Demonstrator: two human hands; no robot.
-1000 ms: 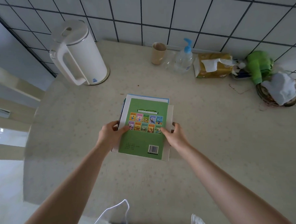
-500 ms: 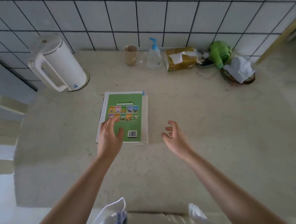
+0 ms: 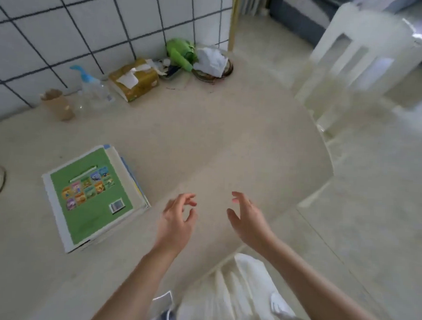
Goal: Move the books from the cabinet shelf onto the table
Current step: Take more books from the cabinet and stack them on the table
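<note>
Both hands have left the stack of books (image 3: pixel 90 197) since a second ago, when they held its two sides; the view has swung right, so the stack now sits lower left and a chair has come into sight.

Nearest: left hand (image 3: pixel 176 221) and right hand (image 3: pixel 247 221), both in the air above the near edge of the surface (image 3: pixel 205 147), fingers loosely curled and spread, holding nothing, well clear of the stack.

Stack of books: lies flat on the surface, left of the hands, green back cover uppermost, white and blue edges of the lower books showing at its right side. Slightly skewed, none hanging over the edge.

Step in hand, as judged: delivery done, turn back toward the cabinet for any further books. The cabinet shelf is not in view, so how many remain cannot be told. To do it well: leave the stack undisturbed and set later books squarely on top or just beside it.

Farther on the surface, along the tiled wall (image 3: pixel 90 23): paper cup (image 3: pixel 57 105), pump bottle (image 3: pixel 91 90), tissue pack (image 3: pixel 134 78), green object (image 3: pixel 180 51), crumpled white paper in a small basket (image 3: pixel 214 61).

Room beyond: white chair (image 3: pixel 357 60) at the far right edge of the surface, pale floor behind it.
</note>
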